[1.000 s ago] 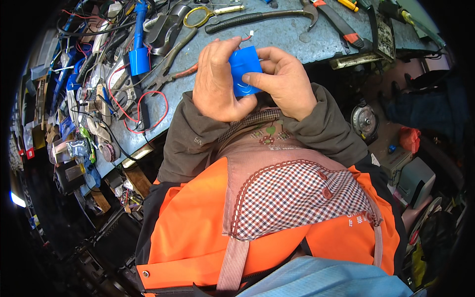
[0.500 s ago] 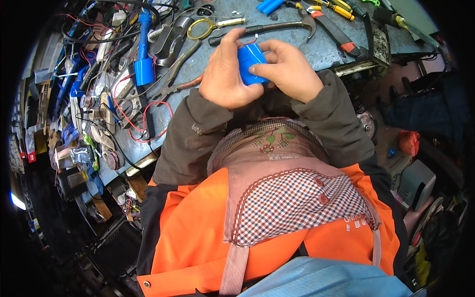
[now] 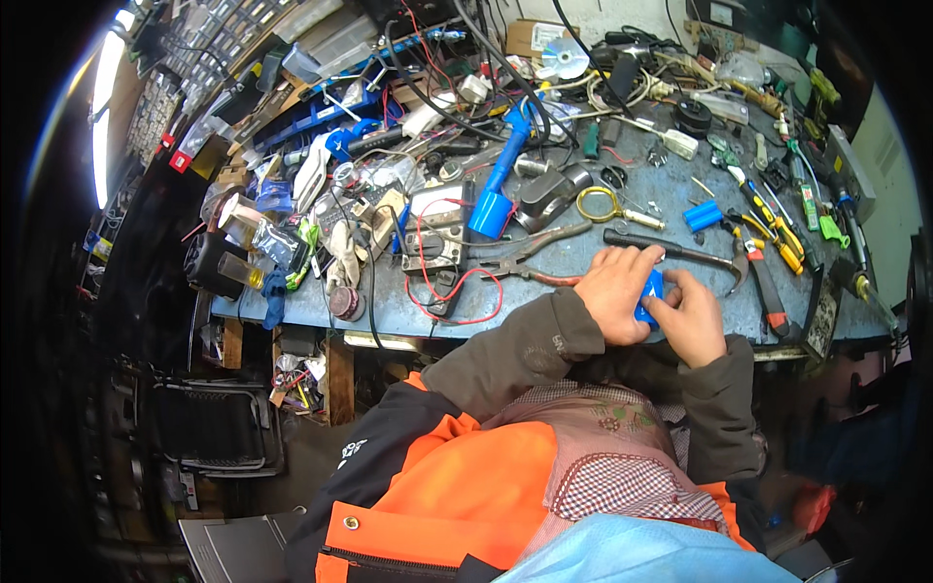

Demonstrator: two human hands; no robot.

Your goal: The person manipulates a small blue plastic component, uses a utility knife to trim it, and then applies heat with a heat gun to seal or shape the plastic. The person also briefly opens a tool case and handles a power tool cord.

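Note:
Near the front edge of the workbench, my left hand is closed round a blue battery pack in shiny wrap. My right hand grips the same pack from the other side, its fingers bent and thumb against it. Much of the pack is hidden between the two hands. Just beyond them lies a claw hammer. Pliers with red-orange handles lie left of my left hand, one handle reaching towards it.
A magnifying glass, a second blue pack and yellow-black pliers lie farther back. To the left are a blue torch-shaped tool, a looped red wire and heaped cables. A folded chair stands at lower left.
The view has swung left and up, showing more of the bench and left-hand shelves. Both hands still hold the blue battery pack, now lower and farther right in the picture.

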